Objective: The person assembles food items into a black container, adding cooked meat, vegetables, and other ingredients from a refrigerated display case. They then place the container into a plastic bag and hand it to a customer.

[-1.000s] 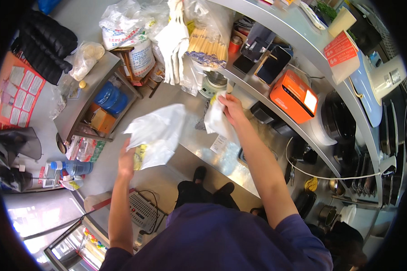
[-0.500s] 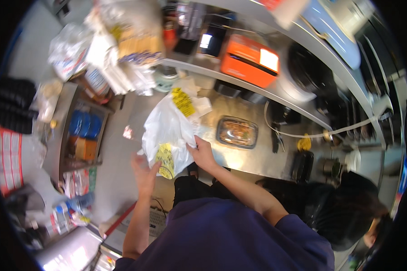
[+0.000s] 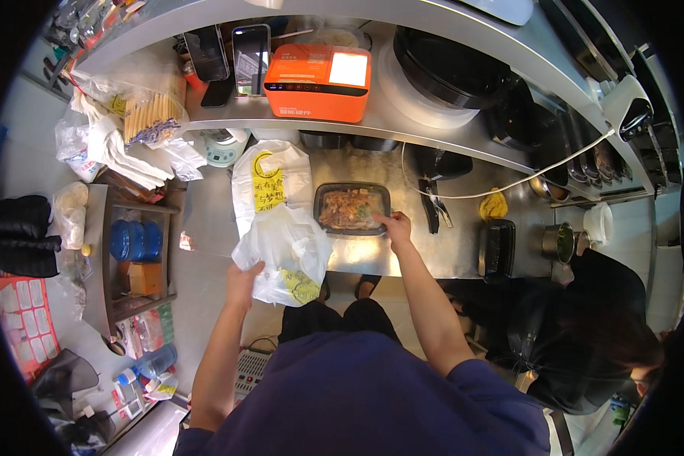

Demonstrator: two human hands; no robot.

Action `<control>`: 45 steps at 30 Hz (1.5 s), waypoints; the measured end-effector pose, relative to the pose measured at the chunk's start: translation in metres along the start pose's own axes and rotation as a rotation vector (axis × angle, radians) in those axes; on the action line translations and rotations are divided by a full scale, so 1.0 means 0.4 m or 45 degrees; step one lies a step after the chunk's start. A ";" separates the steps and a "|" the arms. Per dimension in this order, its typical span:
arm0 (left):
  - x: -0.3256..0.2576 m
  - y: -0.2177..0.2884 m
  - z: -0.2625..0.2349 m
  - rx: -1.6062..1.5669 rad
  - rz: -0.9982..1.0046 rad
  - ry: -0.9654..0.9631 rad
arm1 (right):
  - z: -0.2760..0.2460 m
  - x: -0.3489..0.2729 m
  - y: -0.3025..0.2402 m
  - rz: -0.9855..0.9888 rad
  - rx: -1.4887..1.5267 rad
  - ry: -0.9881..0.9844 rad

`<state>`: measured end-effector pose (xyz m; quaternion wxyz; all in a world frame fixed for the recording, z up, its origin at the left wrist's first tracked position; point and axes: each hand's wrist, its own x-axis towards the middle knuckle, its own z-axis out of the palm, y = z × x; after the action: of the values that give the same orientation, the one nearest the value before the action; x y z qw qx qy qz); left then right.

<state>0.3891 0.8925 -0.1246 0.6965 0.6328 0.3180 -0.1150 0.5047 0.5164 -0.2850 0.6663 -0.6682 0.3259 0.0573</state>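
A white plastic bag (image 3: 285, 247) with yellow print hangs over the counter's front edge. My left hand (image 3: 242, 283) is closed on its lower left side, thumb on top. Behind it lies a second white bag (image 3: 243, 186) with a yellow printed panel, partly covered by the first. To the right, a black food container (image 3: 352, 208) with a clear lid sits on the steel counter, cooked food showing through. My right hand (image 3: 395, 230) grips its right front corner, thumb and fingers at the rim.
An orange printer box (image 3: 319, 83) and phones (image 3: 251, 61) stand on the shelf above. Tongs (image 3: 433, 207), a yellow cloth (image 3: 494, 205) and black containers (image 3: 497, 249) lie to the right. A person in black (image 3: 585, 327) bends close on my right. A white cable (image 3: 509, 190) droops from the shelf.
My right hand has left the bag and moved right onto the food container. The left hand now grips the bag, which has come down toward me. The view has shifted.
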 end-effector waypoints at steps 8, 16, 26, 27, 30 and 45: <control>0.032 0.002 0.177 -0.007 -0.346 -0.053 | -0.219 -0.277 -0.275 -0.522 -0.031 0.042; 0.095 -0.086 0.391 -0.281 -0.006 -0.606 | -0.211 -0.315 -0.227 -0.077 0.113 -0.439; 0.057 -0.022 0.332 0.322 0.285 -0.809 | -0.088 -0.125 -0.313 0.244 -0.641 -0.888; 0.056 -0.022 0.332 0.319 0.281 -0.771 | -0.082 -0.102 -0.274 -0.020 -0.998 -0.844; 0.081 -0.029 0.327 0.437 0.416 -0.630 | -0.097 -0.014 -0.164 -0.512 -1.692 -0.598; 0.431 -0.312 0.450 0.482 0.727 0.072 | -0.168 -0.125 -0.256 -0.406 -0.409 -0.392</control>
<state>0.5056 0.7409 -0.3276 0.5617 0.8173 0.1202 0.0454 0.4941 0.4619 -0.1652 0.5940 -0.7917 0.0982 0.1034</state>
